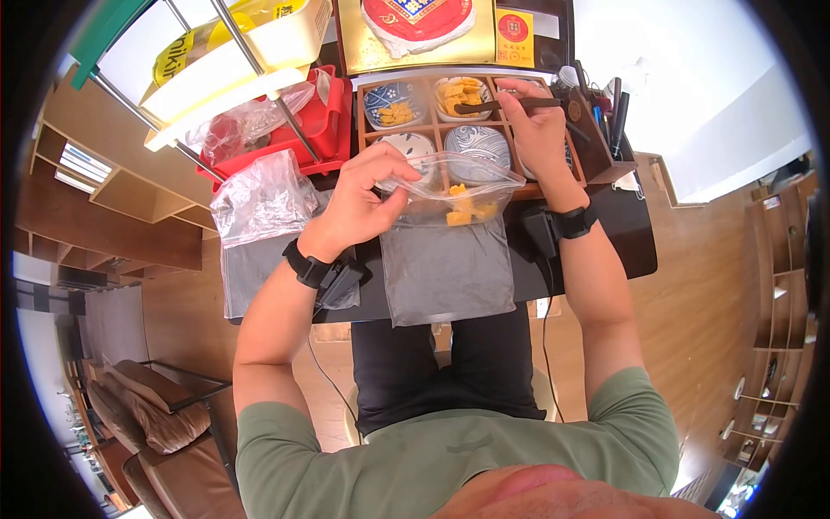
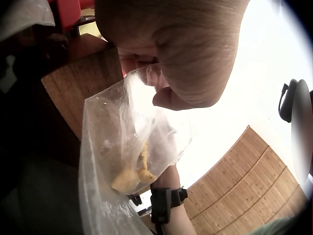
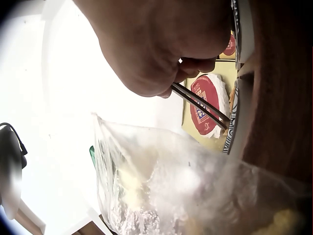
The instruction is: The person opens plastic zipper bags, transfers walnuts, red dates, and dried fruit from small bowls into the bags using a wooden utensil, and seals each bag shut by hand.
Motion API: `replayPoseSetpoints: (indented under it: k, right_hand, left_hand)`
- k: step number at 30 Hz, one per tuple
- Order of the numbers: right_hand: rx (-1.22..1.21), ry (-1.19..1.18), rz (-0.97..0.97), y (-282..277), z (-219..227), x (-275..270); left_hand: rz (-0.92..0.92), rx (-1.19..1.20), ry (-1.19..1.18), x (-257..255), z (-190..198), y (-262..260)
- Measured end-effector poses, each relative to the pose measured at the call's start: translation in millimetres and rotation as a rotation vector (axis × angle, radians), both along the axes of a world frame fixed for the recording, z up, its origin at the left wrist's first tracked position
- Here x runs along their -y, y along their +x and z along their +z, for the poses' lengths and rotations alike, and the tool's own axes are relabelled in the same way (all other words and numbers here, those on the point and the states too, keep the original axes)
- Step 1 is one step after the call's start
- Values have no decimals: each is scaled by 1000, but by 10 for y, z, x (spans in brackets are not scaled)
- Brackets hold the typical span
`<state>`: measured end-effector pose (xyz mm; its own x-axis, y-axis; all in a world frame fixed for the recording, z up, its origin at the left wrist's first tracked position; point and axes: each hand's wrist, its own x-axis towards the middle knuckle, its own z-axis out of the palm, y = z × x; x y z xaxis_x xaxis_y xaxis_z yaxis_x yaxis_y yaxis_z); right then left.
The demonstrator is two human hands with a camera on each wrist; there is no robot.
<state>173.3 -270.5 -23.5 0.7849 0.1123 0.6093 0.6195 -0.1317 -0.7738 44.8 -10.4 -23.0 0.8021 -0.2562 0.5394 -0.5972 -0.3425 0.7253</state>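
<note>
My left hand (image 1: 363, 195) pinches the top edge of a clear plastic bag (image 1: 445, 277), holding it by its left side. Several yellow-orange pieces (image 1: 467, 212) lie inside the bag, near its mouth; they show in the left wrist view too. Dark brown tweezers (image 1: 493, 106) are gripped by my right hand (image 1: 540, 143), beyond the bag. Their tips reach the yellow pieces (image 1: 471, 93) in the back middle bowl of a divided wooden tray (image 1: 438, 130). In the right wrist view the two prongs (image 3: 203, 104) run close together toward a patterned bowl rim (image 3: 232, 120).
Other bowls in the tray include a blue one (image 1: 380, 98) with yellow pieces and a wave-patterned one (image 1: 477, 143). More plastic bags (image 1: 264, 203) and a red basket (image 1: 341, 121) stand left. A pen holder (image 1: 605, 160) is right; a gold box (image 1: 480, 52) sits behind.
</note>
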Motion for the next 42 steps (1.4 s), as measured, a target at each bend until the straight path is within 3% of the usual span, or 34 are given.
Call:
replayPoseSetpoints:
  k: [3,9,12,13,15,17,20,21,23,25,27,31,34,35,37,42]
  right_hand:
    - [-21,76,53,9,-16,1]
    - [-34,91,-61,-7,124,146]
    - [-267,560,350,15,172,237]
    - [-275,560,355,-18,204,246]
    - [-327,638,577,-90,285,263]
    - [-363,596,633,-134,297,278]
    - [-394,241,622,-147,267,286]
    - [-397,242,620,-162,284,291]
    - [-339,-81,613,-201,326,303]
    - [-382,-48,597,-215,344,287]
    - [-497,175,668,-138,312,324]
    - [-468,428,630,13,237,365]
    - [-301,542,344,86,193,360]
    - [-297,543,343,90,184,354]
    - [-163,198,-125,94,180,307]
    - [55,7,-75,93,77,220]
  left_hand:
    - [0,4,6,-5,3,2]
    - [4,35,24,-8,-1,18]
    - [11,41,20,-4,7,16]
    - [9,35,15,-3,7,14]
    - [13,59,22,-10,-1,34]
    - [9,76,30,-18,-13,33]
    - [5,42,19,-15,-15,27]
    - [7,39,19,-15,-13,26]
    - [8,37,19,-12,-12,24]
    - [15,32,16,-5,-6,16]
    - [14,37,19,-8,-4,18]
    - [14,52,29,6,19,10]
    - [20,45,32,10,23,5]
    - [18,49,33,9,24,5]
    - [11,44,37,3,27,10]
    - [6,29,12,5,5,8]
